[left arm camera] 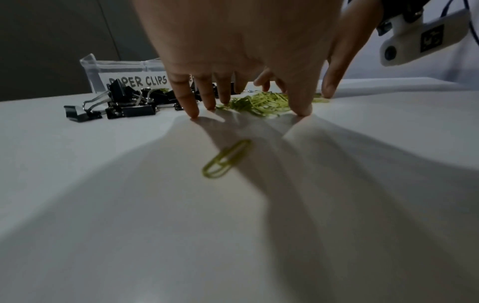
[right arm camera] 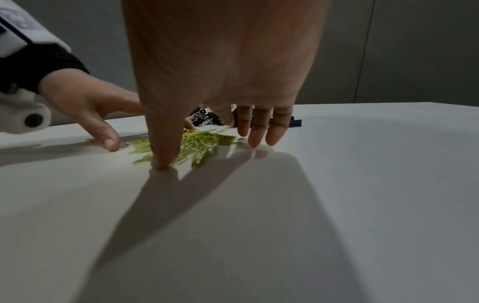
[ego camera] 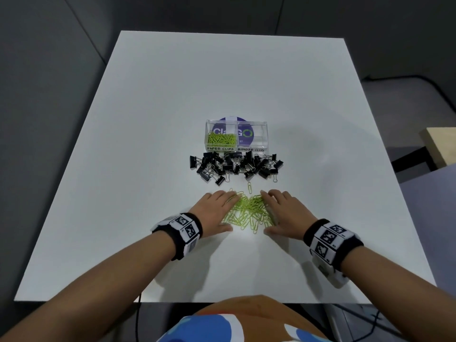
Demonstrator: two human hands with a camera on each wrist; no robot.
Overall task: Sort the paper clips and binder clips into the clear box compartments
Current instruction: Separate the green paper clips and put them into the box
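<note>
A heap of green paper clips (ego camera: 248,212) lies on the white table between my two hands. My left hand (ego camera: 217,211) rests flat on the heap's left side, fingers straight, tips on the table (left arm camera: 194,114). On the right side, my right hand (ego camera: 283,213) does the same with spread fingers (right arm camera: 160,162). Black binder clips (ego camera: 234,166) lie in a pile just beyond. Behind them stands the clear box (ego camera: 236,135); its left compartment, labelled PAPER CLIPS, holds green clips, and the right one, labelled BINDER CLIPS, holds nothing. One stray green clip (left arm camera: 226,158) lies under my left palm.
The white table (ego camera: 148,119) stretches wide on all sides of the clips. A single green clip (ego camera: 250,187) lies between the heap and the binder clips. A wooden edge (ego camera: 441,146) and dark cables sit off the table at the right.
</note>
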